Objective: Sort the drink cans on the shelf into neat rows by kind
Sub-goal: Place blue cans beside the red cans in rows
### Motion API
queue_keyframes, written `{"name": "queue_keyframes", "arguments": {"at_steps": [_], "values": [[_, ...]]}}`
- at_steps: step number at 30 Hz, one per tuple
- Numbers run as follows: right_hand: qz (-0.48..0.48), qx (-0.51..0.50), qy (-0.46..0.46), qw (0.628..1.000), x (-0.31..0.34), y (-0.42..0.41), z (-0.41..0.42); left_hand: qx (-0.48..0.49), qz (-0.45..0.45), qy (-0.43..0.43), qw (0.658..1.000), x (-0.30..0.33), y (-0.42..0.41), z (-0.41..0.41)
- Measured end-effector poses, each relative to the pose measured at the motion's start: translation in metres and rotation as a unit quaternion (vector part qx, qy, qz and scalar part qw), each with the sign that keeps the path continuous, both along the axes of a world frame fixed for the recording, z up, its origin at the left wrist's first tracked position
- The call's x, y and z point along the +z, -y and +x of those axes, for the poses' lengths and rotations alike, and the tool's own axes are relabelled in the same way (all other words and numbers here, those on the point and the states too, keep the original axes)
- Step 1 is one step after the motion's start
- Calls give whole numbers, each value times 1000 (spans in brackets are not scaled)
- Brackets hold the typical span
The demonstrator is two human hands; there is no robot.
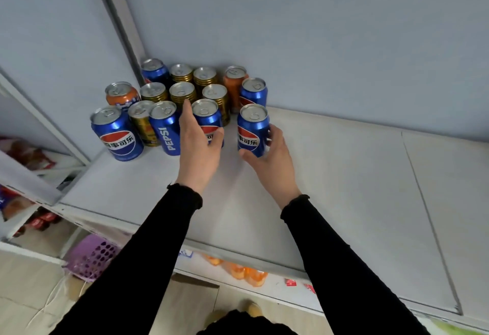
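Several drink cans stand upright in a cluster at the back left of the white shelf (344,175): blue Pepsi cans, gold cans (182,93) and two orange cans (120,95). My left hand (198,146) grips a blue Pepsi can (205,112) in the front row, thumb on its right side. My right hand (272,157) holds another blue Pepsi can (251,128), standing a little apart to the right, fingers curled behind it. Two more Pepsi cans (116,133) stand at the front left.
A grey wall backs the shelf and a metal upright (119,16) runs along its left side. The shelf's right half is bare board. Below, lower shelves hold orange bottles (243,271) and red packets; a purple basket (90,255) sits on the floor.
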State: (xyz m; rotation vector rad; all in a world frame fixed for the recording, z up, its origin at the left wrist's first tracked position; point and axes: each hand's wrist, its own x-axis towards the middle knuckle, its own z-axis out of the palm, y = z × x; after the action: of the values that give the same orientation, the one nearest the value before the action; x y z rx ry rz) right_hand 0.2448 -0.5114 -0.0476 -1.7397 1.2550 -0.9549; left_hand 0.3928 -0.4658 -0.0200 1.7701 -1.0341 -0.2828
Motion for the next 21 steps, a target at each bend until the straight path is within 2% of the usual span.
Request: {"name": "queue_keyframes", "arguments": {"at_steps": [4,11,21], "values": [[6,-23,31,999,-3,3,13,-39,-42,-14,998,-6,1,8],[26,-74,38,996,2,-10,17,-110,-52,-7,993,-8,-3,19],[25,-212,54,975,10,-69,-73,-260,-35,-57,963,-4,-7,-45]]}}
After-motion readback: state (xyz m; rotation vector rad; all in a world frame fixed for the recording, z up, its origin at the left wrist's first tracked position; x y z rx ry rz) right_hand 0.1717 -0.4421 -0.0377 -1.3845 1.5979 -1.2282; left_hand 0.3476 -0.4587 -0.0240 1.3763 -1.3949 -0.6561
